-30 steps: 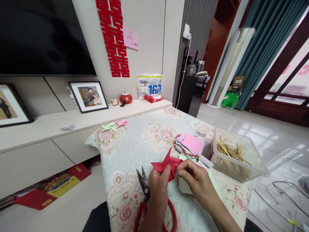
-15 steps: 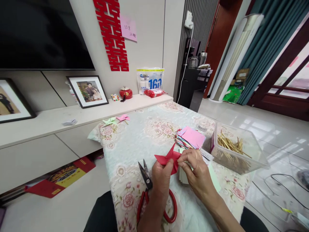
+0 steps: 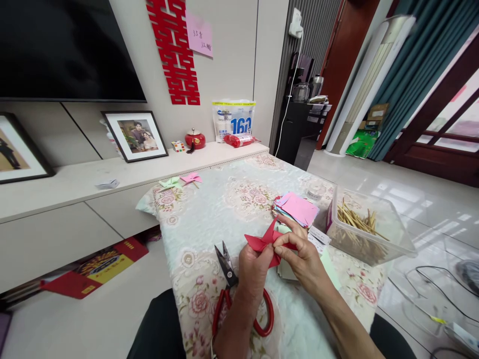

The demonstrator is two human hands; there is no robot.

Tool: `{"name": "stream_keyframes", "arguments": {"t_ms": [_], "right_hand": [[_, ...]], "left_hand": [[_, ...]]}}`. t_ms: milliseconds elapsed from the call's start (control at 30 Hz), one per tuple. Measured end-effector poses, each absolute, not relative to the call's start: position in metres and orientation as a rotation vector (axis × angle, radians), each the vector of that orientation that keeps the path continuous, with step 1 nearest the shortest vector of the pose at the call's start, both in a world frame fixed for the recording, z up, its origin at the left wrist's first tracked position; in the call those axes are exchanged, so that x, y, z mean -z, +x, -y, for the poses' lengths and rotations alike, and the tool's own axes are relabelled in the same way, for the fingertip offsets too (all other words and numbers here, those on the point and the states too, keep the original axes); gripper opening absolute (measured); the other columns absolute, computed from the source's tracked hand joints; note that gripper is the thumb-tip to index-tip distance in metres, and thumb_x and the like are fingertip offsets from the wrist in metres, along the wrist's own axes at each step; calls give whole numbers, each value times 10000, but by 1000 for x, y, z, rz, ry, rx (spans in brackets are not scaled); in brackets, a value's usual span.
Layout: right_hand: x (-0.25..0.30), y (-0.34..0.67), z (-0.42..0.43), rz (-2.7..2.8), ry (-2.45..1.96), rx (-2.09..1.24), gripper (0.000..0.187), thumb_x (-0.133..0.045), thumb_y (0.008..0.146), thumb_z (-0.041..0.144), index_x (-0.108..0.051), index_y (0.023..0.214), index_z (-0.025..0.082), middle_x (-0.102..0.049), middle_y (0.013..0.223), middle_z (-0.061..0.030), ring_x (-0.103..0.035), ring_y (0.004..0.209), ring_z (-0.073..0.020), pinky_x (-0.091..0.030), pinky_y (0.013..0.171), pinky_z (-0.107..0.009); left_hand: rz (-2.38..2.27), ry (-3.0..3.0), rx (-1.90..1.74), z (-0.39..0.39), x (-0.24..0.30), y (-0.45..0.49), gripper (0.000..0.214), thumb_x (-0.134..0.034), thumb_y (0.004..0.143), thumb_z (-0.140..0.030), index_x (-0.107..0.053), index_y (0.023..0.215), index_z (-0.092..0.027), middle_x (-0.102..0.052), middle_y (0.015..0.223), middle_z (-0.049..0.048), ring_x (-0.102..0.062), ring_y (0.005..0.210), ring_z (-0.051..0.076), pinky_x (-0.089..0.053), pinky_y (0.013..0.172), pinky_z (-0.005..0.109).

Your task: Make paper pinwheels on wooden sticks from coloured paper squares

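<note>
The left hand (image 3: 255,264) pinches a folded red paper pinwheel (image 3: 265,240) between thumb and fingers. The right hand (image 3: 305,257) has its thumb and index finger pressed together at the pinwheel's middle (what lies between those tips is too small to tell). The pinwheel is held above the pale floral tablecloth (image 3: 209,224), just left of a stack of pale green paper sheets (image 3: 287,272). Red-handled scissors with black blades (image 3: 229,273) lie parted beneath the left forearm. Beyond the right hand sit a pink-topped pile of coloured paper squares (image 3: 297,207) and a clear plastic box (image 3: 392,227) of thin wooden sticks (image 3: 357,220).
</note>
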State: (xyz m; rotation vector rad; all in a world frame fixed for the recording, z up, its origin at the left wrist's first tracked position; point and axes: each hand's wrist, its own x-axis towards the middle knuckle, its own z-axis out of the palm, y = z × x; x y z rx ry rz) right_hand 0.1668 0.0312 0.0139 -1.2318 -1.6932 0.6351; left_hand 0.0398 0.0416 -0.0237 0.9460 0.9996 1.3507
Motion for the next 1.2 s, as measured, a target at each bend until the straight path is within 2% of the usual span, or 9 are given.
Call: {"name": "stream_keyframes", "arguments": {"t_ms": [100,267,533,733,967,1200], "right_hand": [[-13,168,-32,1700,-1216,-621,143,-620,895,281,-692,786,223,-537,1452,-103,-414,1375,-297,-243,1139,-532],[-8,171,-34,1746,-1231,-464,125,-635,902,284,-697,812,224,-608,1351,-123,-482,1301,-301,-327,1084,-522],[-5,174,-35,1845,-1147,-259,167,-575,947,240,-672,811,230,-580,1336,-112,-448,1286,-302,-331,1061,-519],[-5,173,-36,1796,-1173,-402,201,-576,946,274,-660,771,222,-510,1400,-106,-398,1334,-323,-287,1075,-524],[-9,172,-34,1728,-1188,-560,216,-587,925,272,-645,725,215,-546,1306,-111,-405,1323,-311,-283,1063,-482],[-10,166,-30,1708,-1239,-526,199,-560,928,255,-637,749,217,-548,1280,-103,-429,1267,-298,-309,1033,-468]], "left_hand": [[-996,918,-1356,-42,23,40,281,-716,715,-304,-799,925,-136,-791,891,80,-708,871,283,-532,789,318],[-1026,853,-1362,-42,24,40,238,-774,659,-321,-792,813,-141,-774,768,69,-705,795,283,-535,728,311],[-1122,936,-1318,-42,27,40,257,-694,722,-338,-770,816,-111,-751,717,56,-686,712,245,-517,682,309],[-1092,939,-1333,-40,18,40,221,-683,709,-303,-757,814,-122,-771,768,47,-685,730,227,-526,716,302],[-1142,1070,-1354,-41,23,39,221,-674,737,-302,-759,837,-125,-782,788,69,-705,765,256,-531,724,315],[-1179,1114,-1384,-40,20,39,216,-657,737,-294,-764,835,-135,-791,792,70,-710,746,250,-535,721,314]]}}
